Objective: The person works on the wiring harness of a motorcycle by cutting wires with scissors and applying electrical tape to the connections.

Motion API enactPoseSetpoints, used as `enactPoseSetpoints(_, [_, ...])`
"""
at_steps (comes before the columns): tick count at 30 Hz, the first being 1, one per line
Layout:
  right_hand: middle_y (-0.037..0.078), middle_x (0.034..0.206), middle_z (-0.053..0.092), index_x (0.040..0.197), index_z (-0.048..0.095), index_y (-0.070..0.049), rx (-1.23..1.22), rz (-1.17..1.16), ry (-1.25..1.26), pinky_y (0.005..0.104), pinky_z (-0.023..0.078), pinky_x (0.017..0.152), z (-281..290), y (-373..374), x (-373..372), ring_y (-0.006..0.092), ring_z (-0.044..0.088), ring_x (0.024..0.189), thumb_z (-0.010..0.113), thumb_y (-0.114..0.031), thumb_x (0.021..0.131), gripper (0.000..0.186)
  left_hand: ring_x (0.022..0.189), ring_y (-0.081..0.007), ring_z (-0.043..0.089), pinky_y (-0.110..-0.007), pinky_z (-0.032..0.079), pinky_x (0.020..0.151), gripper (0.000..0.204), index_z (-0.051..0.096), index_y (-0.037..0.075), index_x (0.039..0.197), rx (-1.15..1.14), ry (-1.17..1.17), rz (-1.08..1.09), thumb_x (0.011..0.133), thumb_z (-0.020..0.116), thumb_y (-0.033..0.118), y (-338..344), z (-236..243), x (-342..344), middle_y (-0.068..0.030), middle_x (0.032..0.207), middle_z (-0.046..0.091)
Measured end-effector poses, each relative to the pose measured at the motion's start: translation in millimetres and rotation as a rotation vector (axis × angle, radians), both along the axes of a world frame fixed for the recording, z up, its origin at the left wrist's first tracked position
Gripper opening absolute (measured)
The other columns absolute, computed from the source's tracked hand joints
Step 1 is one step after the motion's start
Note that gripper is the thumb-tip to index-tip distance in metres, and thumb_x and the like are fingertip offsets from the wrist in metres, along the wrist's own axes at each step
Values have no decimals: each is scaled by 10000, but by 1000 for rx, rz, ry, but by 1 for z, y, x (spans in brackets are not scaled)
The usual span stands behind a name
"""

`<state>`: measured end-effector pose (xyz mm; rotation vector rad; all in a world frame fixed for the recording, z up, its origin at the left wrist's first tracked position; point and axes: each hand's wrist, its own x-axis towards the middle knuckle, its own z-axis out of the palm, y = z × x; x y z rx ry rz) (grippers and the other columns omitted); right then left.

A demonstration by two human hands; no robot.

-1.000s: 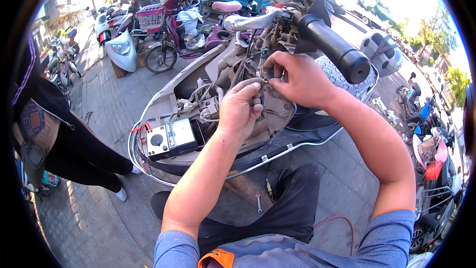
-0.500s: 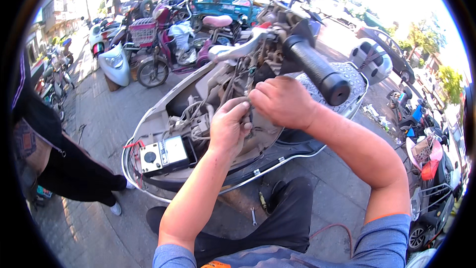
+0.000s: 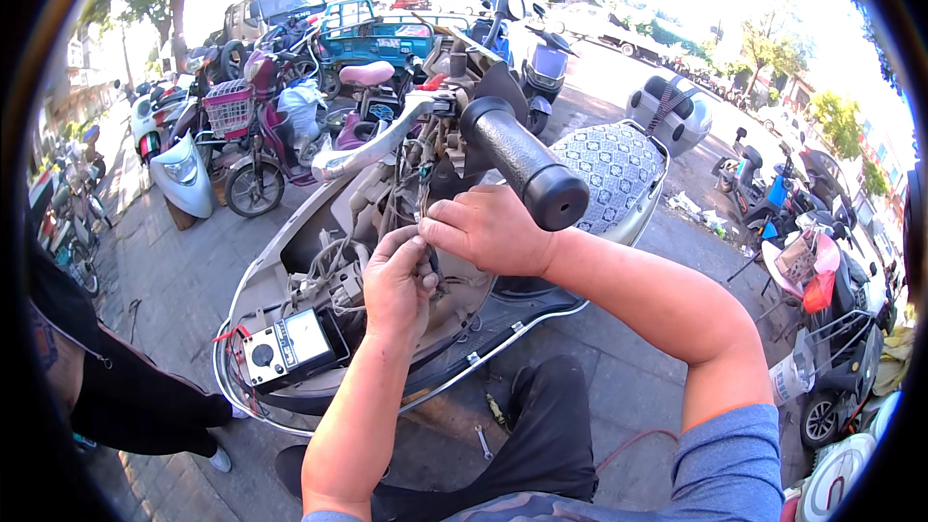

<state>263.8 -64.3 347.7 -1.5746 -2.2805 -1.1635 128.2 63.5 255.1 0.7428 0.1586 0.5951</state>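
Observation:
In front of me is a stripped scooter front with exposed wiring (image 3: 338,261) and a black handlebar grip (image 3: 522,159). My left hand (image 3: 396,285) pinches a thin wire among the harness below the handlebar. My right hand (image 3: 488,232) is closed just beside it, thumb and index on the same wiring; the pinch point is small and partly hidden by the fingers. A multimeter (image 3: 292,348) with red and dark leads lies in the scooter's body to the left of my left hand. A silver brake lever (image 3: 372,145) sits above both hands.
A person in black trousers (image 3: 116,396) stands at my left. A wrench (image 3: 483,440) and a small tool (image 3: 498,411) lie on the pavement. Parked scooters (image 3: 271,130) and a blue cargo tricycle (image 3: 377,39) fill the background; more scooters (image 3: 826,329) stand at the right.
My view has shifted, so the scooter and both hands appear lower and further left. My right hand's fingers have curled in closer to my left hand at the wire.

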Motion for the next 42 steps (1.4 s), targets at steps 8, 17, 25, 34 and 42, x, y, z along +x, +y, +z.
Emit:
enactPoseSetpoints(8, [22, 859, 719, 929, 708, -111, -29, -223, 377, 367, 533, 639, -2, 13, -17, 236, 709, 742, 729, -167, 921, 61, 600, -72, 572, -215, 478, 521, 163, 704, 29, 1241, 5, 21, 9, 1094, 660, 83, 3, -3, -1, 10, 818, 620])
enactPoseSetpoints(17, [58, 853, 726, 1061, 722, -96, -32, -143, 644, 381, 554, 642, 3, 6, -19, 267, 735, 749, 770, -168, 914, 170, 641, -80, 566, -228, 469, 545, 145, 737, 29, 1213, 12, -9, 20, 1094, 681, 90, 1, -7, 1, 6, 874, 628])
enactPoseSetpoints(25, [0, 862, 672, 1020, 702, -120, -13, -46, -131, 366, 563, 654, 9, 6, -10, 188, 704, 750, 732, -197, 864, 176, 603, -77, 562, -226, 458, 532, 141, 719, 24, 1204, -8, 10, 3, 1093, 684, 104, -1, -2, 1, 5, 858, 630])
enactPoseSetpoints(34, [41, 757, 723, 974, 710, -55, -204, -479, 631, 375, 573, 654, 6, 8, -31, 235, 744, 681, 672, -246, 1056, 212, 625, -72, 573, -223, 439, 536, 144, 716, 17, 1204, 95, -9, 65, 1099, 685, 110, -6, -5, 3, 5, 840, 641])
enactPoseSetpoints(42, [31, 824, 699, 976, 700, -82, -235, -229, 616, 409, 561, 640, 22, 5, -25, 226, 727, 699, 716, -216, 984, 135, 633, -71, 573, -239, 455, 549, 150, 710, 17, 1213, 72, -7, 91, 1102, 682, 114, -8, -6, 2, 8, 844, 641])
